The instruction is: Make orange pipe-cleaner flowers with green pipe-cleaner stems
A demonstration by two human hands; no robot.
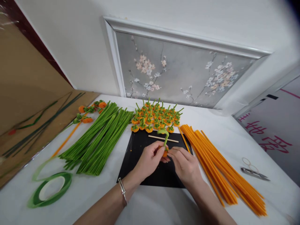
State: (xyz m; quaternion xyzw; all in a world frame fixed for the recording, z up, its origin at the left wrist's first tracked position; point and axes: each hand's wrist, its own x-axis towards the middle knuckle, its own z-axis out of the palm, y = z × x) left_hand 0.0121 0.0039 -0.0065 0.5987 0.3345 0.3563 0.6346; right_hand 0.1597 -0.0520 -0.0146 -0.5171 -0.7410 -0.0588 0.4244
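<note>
In the head view, the left hand pinches a small orange piece with a green stem, thumb and fingers pressed together around it; the stem rises above the fingertips and bends over to the left in a hook. The piece and stem look fuzzy. The right hand has its thumb and fingers drawn together at the right edge of the same piece; whether they grip part of it cannot be told.

Below both hands lies a flat, smooth, dark mat with straight edges, on a white table. Just beyond the grip, a thin, straight, pale stick lies across the mat. Farther beyond stand rows of orange, ruffled heads with green stems pointing up.

To the left of the grip spreads a bundle of long, fuzzy green stems, and nearer the person lies a flat roll of green tape with a pale core. Some orange flowers lie beyond it. To the right of the grip fan out long, fuzzy orange stems, with metal scissors farther right. A silvery bangle circles the left wrist.
</note>
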